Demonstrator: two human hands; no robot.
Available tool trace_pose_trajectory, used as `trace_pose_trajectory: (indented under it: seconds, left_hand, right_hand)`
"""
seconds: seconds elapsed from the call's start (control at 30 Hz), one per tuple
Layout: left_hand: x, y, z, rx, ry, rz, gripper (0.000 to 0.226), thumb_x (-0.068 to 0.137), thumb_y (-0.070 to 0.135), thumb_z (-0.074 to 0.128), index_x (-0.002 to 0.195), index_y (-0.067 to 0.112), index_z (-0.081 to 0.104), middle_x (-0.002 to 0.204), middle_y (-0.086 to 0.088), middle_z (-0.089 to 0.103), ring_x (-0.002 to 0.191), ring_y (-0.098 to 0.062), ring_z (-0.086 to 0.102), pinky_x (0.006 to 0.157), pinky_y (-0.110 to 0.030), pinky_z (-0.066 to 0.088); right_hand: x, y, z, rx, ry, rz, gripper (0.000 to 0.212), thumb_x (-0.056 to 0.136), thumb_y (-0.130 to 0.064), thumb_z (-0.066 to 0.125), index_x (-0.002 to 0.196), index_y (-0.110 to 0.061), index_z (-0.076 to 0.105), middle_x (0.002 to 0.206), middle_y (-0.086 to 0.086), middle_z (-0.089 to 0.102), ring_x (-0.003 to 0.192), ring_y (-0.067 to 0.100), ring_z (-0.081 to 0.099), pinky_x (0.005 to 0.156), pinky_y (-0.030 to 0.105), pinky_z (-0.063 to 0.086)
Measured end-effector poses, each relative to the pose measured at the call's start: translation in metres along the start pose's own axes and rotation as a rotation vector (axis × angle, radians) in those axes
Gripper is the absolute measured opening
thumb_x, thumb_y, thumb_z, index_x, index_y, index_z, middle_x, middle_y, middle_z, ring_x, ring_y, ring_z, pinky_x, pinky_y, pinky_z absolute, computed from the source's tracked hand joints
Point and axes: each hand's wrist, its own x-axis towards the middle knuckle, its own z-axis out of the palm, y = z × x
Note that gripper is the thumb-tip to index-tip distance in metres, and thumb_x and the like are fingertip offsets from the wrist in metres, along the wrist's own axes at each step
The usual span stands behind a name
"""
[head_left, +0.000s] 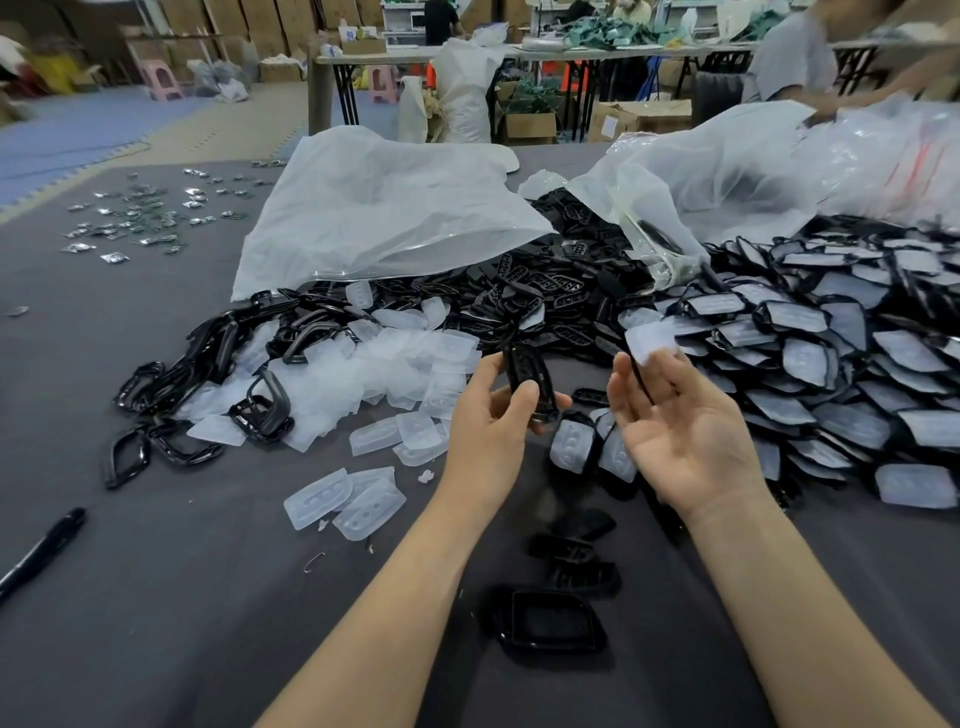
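My left hand (488, 415) grips a black plastic shell (530, 376), thumb on its front and fingers curled behind it. My right hand (680, 426) is palm up beside it and holds a thin black frame with a translucent pad (650, 343), seen edge-on at the blurred fingertips. Just below both hands lie two black frames fitted with clear pads (574, 447). Loose translucent pads (363, 364) and empty black frames (260, 410) are heaped to the left. A large pile of fitted pieces (831, 364) spreads to the right.
The grey cloth-covered table (156, 597) carries white plastic bags (374, 208), a black pen (41, 551), small foil packets (135, 218) at far left, and black parts (556, 618) near me. Another person (795, 57) works at the far right.
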Motion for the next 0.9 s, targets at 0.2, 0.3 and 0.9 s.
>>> trace_pose_trajectory:
  seconds: [0.2,0.3,0.9]
  left_hand:
    - [-0.003,0.004,-0.001,0.092,-0.011,-0.002,0.02,0.098,0.014,0.053,0.089,0.025,0.067,0.07,0.006,0.072,0.067,0.0,0.065,0.059,-0.012,0.046]
    - [-0.003,0.005,0.001,0.158,-0.02,0.011,0.016,0.095,0.02,0.059,0.086,0.027,0.07,0.073,0.009,0.073,0.07,-0.001,0.066,0.063,-0.016,0.05]
    - [-0.008,0.006,0.005,0.263,-0.168,0.037,0.015,0.096,0.02,0.058,0.094,0.023,0.073,0.081,0.004,0.074,0.078,-0.008,0.068,0.068,-0.016,0.048]
  right_hand:
    - [-0.008,0.004,0.005,-0.474,-0.23,-0.228,0.011,0.078,-0.003,0.063,0.082,-0.013,0.064,0.072,-0.003,0.066,0.07,0.011,0.065,0.07,0.022,0.055]
    - [-0.01,0.014,0.006,-0.771,-0.261,-0.417,0.017,0.084,0.002,0.065,0.085,-0.015,0.066,0.075,-0.006,0.068,0.073,0.01,0.065,0.069,0.019,0.053]
    - [-0.002,0.016,-0.001,-1.164,-0.103,-0.644,0.028,0.082,-0.004,0.069,0.076,-0.029,0.06,0.077,-0.008,0.063,0.068,0.015,0.059,0.068,0.031,0.052]
